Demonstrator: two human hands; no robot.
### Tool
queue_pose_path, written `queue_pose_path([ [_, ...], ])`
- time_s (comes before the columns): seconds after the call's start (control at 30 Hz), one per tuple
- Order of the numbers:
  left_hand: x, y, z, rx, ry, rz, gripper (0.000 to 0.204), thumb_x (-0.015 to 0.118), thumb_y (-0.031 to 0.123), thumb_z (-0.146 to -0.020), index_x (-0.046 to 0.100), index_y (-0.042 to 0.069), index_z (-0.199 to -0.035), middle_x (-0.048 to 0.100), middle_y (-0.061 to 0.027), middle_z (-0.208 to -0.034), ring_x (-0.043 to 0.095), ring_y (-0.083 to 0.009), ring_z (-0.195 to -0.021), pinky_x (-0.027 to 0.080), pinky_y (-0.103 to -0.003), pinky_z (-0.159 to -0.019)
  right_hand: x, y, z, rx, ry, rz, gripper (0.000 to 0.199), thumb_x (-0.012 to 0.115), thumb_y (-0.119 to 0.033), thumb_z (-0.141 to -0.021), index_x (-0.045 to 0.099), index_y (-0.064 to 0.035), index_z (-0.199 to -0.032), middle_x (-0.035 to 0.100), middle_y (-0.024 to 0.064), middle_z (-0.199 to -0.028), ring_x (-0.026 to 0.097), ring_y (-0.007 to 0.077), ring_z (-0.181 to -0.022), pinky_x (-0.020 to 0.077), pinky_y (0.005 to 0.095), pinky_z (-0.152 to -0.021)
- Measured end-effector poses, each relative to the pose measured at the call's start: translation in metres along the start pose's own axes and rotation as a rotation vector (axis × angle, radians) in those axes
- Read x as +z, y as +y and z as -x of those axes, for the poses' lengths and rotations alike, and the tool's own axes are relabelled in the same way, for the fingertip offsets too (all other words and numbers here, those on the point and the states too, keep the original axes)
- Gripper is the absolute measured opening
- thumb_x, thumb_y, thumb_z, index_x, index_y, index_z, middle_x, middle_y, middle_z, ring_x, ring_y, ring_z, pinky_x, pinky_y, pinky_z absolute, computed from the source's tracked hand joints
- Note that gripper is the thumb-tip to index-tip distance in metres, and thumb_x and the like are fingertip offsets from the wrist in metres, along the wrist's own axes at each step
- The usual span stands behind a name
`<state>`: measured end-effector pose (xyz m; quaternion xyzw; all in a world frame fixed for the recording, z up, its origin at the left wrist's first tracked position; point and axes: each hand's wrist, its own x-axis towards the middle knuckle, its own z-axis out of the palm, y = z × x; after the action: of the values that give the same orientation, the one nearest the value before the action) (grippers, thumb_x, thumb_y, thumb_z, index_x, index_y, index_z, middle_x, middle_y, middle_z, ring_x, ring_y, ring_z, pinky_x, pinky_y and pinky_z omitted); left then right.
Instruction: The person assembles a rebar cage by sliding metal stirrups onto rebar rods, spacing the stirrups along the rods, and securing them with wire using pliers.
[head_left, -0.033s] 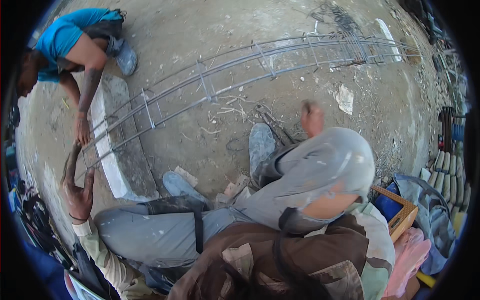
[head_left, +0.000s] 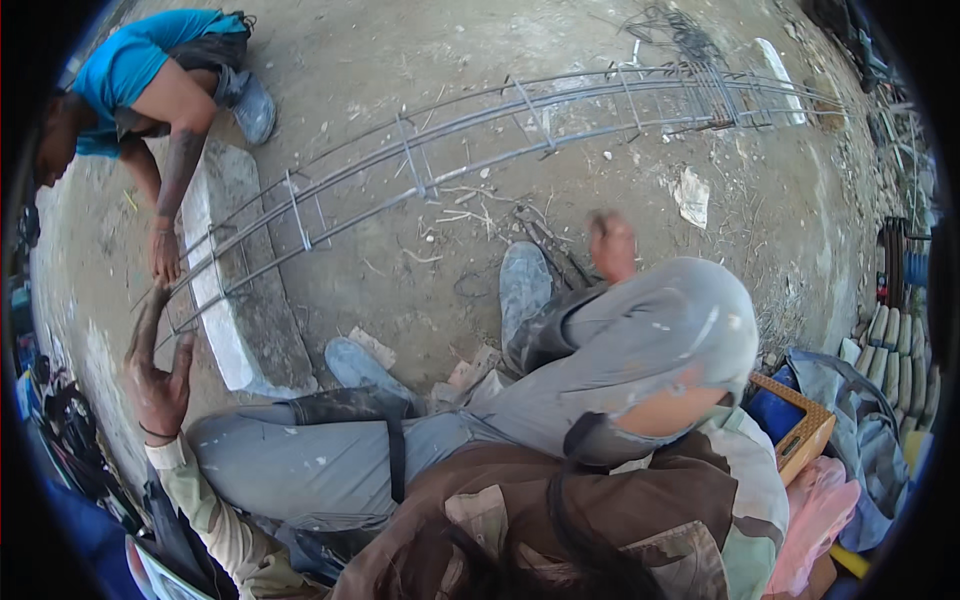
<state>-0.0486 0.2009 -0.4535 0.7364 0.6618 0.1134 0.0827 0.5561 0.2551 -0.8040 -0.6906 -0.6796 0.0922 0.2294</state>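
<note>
Rebar cage [head_left: 410,158], long grey steel rods with square ties, ends right at the left grip [head_left: 158,395], which is spread wide, contact unclear! A co-worker's bare hand [head_left: 164,258] is just beyond it. Right of that grip, the cage crosses a long white-sided grey concrete block [head_left: 265,345]. The right grip [head_left: 613,248], farther right, is blurred: can't tell its state.

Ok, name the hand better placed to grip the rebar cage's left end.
Left, likely: the left hand is spread at that end of the rebar cage; the right hand is well away.
</note>
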Motion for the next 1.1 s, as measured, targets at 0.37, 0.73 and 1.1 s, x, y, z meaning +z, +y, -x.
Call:
queue_pose_path([
  [0.37, 0.050, 0.077, 0.012, 0.125, -0.146, 0.091, 0.060, 0.076, 0.019, -0.081, 0.056, 0.007, -0.137, 0.068, -0.0194, -0.114, 0.065, -0.0365, -0.104, 0.050, -0.043, -0.094, 0.058, -0.113, -0.008, -0.532, -0.600, -0.258, 0.024, 0.069, -0.021, -0.084, 0.069, 0.0009, -0.093, 0.064, 0.0199, -0.092, 0.062, 0.0391, -0.093, 0.0499, 0.0457, -0.081],
  [0.73, 0.194, 0.121, 0.077, 0.042, -0.680, 0.315, 0.061, 0.067, 0.039, -0.088, 0.053, 0.002, -0.136, 0.068, -0.0250, -0.086, 0.066, -0.0433, -0.081, 0.053, -0.047, -0.075, 0.116, -0.122, 0.003, -0.781, -0.915, -0.205, 0.036, 0.067, -0.031, -0.087, 0.061, 0.0034, -0.096, 0.061, 0.0228, -0.098, 0.060, 0.0431, -0.096, 0.0473, 0.0518, -0.083],
  [1.1, 0.230, 0.140, 0.044, -1.017, -0.442, 1.873, 0.083, 0.049, 0.061, -0.096, 0.030, 0.000, -0.149, 0.047, -0.0174, -0.144, 0.056, -0.0337, -0.122, 0.044, -0.056, -0.103, -0.048, -0.294, -0.086, -1.003, -1.178, -0.696, 0.023, 0.078, -0.023, -0.079, 0.070, -0.0024, -0.087, 0.067, 0.0167, -0.086, 0.065, 0.0343, -0.082, 0.0500, 0.0428, -0.074],
])
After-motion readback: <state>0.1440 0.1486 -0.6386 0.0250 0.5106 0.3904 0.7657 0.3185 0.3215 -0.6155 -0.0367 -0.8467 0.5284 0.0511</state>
